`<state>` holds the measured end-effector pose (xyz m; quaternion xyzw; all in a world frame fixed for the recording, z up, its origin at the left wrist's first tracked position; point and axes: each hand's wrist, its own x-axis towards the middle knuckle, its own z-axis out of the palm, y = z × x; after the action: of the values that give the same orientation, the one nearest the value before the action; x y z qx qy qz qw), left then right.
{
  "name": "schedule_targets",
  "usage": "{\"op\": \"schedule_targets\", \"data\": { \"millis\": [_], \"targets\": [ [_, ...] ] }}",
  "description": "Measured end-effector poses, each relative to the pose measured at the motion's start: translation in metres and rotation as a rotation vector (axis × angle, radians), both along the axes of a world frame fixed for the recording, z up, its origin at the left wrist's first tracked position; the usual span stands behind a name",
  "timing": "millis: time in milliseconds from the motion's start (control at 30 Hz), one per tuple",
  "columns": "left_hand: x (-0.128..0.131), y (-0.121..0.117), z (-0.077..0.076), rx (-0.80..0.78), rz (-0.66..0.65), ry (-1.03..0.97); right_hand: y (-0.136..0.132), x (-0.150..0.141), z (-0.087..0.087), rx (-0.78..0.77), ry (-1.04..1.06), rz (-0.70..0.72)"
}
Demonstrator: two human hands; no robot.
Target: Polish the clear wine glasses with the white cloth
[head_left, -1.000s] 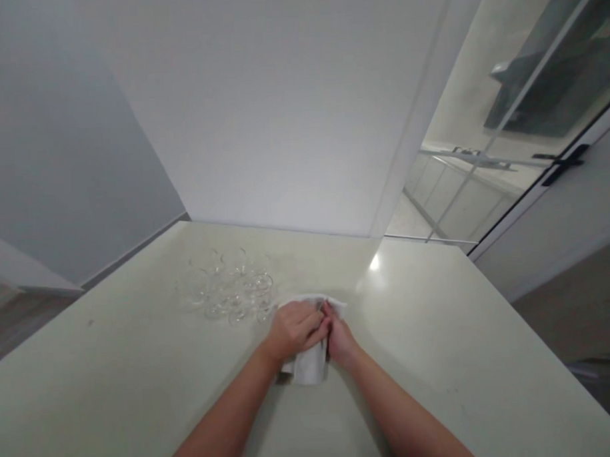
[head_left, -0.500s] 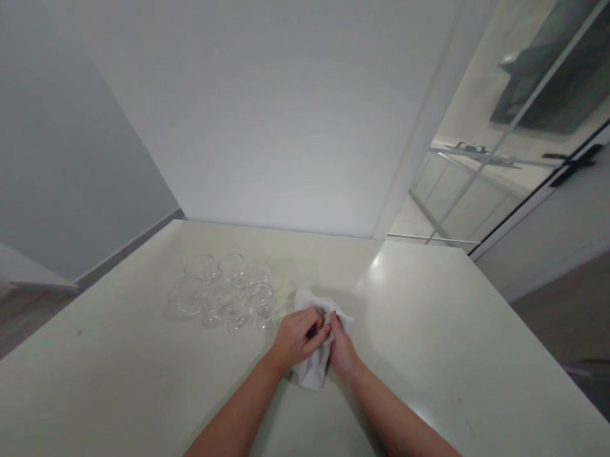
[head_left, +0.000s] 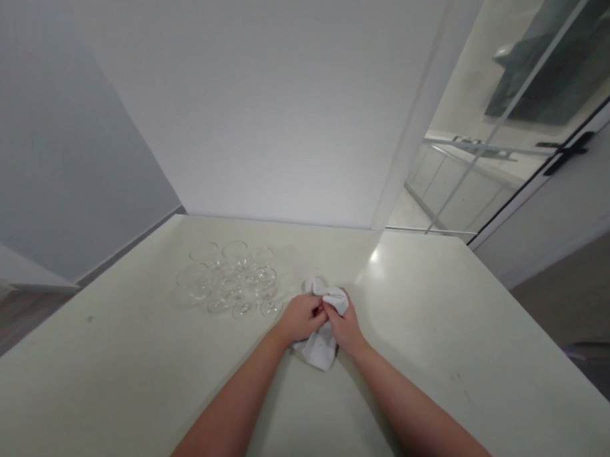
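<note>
Both of my hands meet over a crumpled white cloth (head_left: 322, 348) in the middle of a pale table (head_left: 141, 394). My left hand (head_left: 302, 316) is closed on the cloth's left side. My right hand (head_left: 344, 327) is closed on its right side, and a fold of cloth bunches above the fingers. Whatever may be wrapped inside the cloth is hidden. Several clear stemmed glasses (head_left: 231, 281) stand in a cluster just left of and beyond my left hand, apart from it.
A white wall (head_left: 261, 110) rises right behind the table's far edge. A glass partition with a dark door handle (head_left: 565, 154) is at the right. Floor shows past the table's left and right edges.
The cloth has been bunched tighter between my hands and shifted slightly away from me. The view has also shifted a little; the glasses stay where they were on the table.
</note>
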<state>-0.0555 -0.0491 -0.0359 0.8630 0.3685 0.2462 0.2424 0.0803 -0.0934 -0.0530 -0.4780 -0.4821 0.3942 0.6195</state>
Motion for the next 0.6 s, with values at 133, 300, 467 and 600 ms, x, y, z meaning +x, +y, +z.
{"op": "schedule_targets", "data": {
  "millis": [133, 300, 467, 600],
  "targets": [
    [0.0006, 0.0047, 0.0, -0.064, -0.043, -0.064, -0.0003, -0.0001, 0.0045, -0.043, 0.062, 0.008],
    [0.0023, 0.0099, 0.0009, -0.101, -0.076, -0.122, 0.0007, 0.001, 0.0042, -0.072, 0.138, -0.008],
    [0.0024, 0.0085, 0.0014, -0.035, -0.098, -0.116, -0.0006, 0.0015, 0.0032, -0.062, 0.141, -0.026],
    [0.0029, 0.0033, 0.0023, 0.178, -0.078, -0.069, -0.0032, 0.0027, 0.0023, -0.149, 0.178, -0.065]
  ]
}}
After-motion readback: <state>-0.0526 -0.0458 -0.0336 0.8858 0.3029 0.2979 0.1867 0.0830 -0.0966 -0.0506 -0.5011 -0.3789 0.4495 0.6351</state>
